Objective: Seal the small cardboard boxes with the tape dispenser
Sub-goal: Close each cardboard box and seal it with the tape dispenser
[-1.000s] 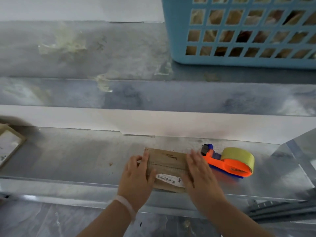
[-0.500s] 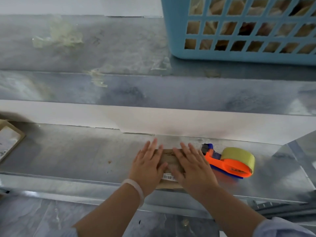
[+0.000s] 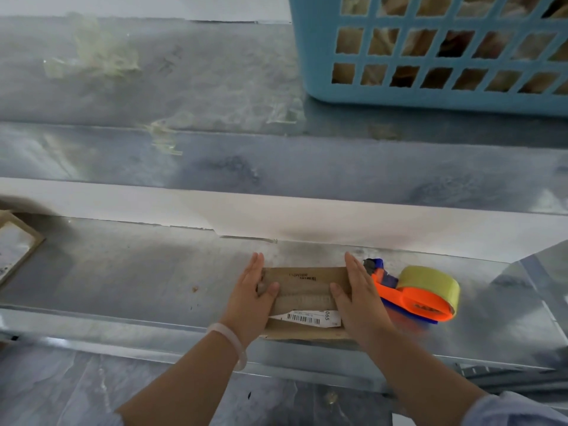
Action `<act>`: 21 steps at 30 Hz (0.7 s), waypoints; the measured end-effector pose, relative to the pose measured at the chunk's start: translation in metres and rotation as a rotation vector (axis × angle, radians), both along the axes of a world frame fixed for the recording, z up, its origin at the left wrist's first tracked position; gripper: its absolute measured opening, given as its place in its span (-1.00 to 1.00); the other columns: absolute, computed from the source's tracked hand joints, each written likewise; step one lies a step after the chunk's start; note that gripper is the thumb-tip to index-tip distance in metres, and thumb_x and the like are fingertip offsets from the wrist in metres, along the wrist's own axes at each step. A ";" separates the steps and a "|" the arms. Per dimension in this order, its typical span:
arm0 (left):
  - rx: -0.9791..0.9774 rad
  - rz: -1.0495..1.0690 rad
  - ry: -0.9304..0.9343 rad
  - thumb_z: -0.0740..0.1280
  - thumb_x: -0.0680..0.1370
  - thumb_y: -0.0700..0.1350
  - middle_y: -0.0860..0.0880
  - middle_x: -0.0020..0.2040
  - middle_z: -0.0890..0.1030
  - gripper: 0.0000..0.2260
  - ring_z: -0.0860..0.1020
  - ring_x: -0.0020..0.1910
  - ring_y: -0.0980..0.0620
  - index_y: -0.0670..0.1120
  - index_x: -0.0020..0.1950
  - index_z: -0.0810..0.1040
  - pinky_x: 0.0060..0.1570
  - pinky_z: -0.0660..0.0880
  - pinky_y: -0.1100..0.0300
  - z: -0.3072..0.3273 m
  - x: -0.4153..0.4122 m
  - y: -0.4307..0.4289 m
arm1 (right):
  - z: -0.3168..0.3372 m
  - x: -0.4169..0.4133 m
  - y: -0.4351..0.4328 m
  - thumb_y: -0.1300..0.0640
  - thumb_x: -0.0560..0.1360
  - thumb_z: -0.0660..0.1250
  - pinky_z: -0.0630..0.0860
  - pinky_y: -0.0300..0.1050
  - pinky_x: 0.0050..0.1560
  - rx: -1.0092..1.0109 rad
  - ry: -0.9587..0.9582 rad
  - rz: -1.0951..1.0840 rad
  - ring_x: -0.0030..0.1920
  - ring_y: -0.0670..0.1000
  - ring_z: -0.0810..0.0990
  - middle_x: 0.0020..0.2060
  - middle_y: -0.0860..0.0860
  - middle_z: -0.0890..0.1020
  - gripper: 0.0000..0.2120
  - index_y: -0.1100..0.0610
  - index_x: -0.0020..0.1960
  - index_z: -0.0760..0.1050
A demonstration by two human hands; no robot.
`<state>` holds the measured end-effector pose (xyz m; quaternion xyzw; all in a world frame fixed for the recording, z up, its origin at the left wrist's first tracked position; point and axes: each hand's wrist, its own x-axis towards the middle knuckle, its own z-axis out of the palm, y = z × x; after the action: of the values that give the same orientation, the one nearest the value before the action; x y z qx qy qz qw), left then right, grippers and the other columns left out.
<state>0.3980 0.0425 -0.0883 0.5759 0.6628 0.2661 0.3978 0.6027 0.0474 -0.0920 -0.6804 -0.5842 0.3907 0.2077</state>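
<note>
One cardboard box [image 3: 302,290], long axis left-right, between left hand [image 3: 250,298], right hand [image 3: 359,298]

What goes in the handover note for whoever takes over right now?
Left hand: open, fingers straight against the left end of the small brown cardboard box, thumb on top.
Right hand: open, the same on the right end.
The box lies flat at the front of the grey metal shelf, white barcode label facing up.
The orange tape dispenser with its yellowish roll lies just right of the box, in neither hand.
Done: flaps are down. I cannot tell if the seam is taped.
Left: pick up the dispenser and tape the seam.
</note>
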 end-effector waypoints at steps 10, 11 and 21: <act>-0.083 0.091 -0.283 0.24 0.62 -0.20 -0.13 0.19 0.52 -0.72 0.58 -0.04 -0.04 0.17 0.21 0.41 -0.05 0.61 0.04 -0.012 -0.006 0.006 | 0.000 0.008 0.001 0.20 0.63 0.21 0.64 -0.20 -0.10 -0.127 0.522 -0.187 0.06 -0.09 0.59 0.29 -0.18 0.38 -0.44 -0.14 0.52 0.11; -0.082 0.092 -0.305 0.23 0.63 -0.21 -0.14 0.18 0.52 -0.72 0.58 -0.05 -0.05 0.17 0.19 0.41 -0.08 0.62 0.05 -0.012 -0.006 0.006 | 0.001 0.008 0.001 0.20 0.63 0.20 0.63 -0.20 -0.16 -0.138 0.540 -0.203 0.01 -0.05 0.62 0.23 -0.12 0.45 -0.50 -0.14 0.48 0.19; -0.099 0.183 -0.389 0.11 0.68 -0.16 0.06 0.35 0.37 -0.59 0.51 0.03 0.22 0.08 0.53 0.23 -0.20 0.46 0.51 -0.012 -0.002 0.005 | 0.004 0.009 -0.001 0.08 0.66 0.14 0.64 -0.07 0.01 -0.191 0.525 -0.233 0.02 -0.05 0.65 0.23 -0.11 0.50 -0.54 -0.26 0.48 0.17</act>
<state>0.3957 0.0472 -0.1006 0.4309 0.6352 0.3743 0.5203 0.6113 0.0459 -0.0883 -0.6352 -0.3890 0.5799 0.3299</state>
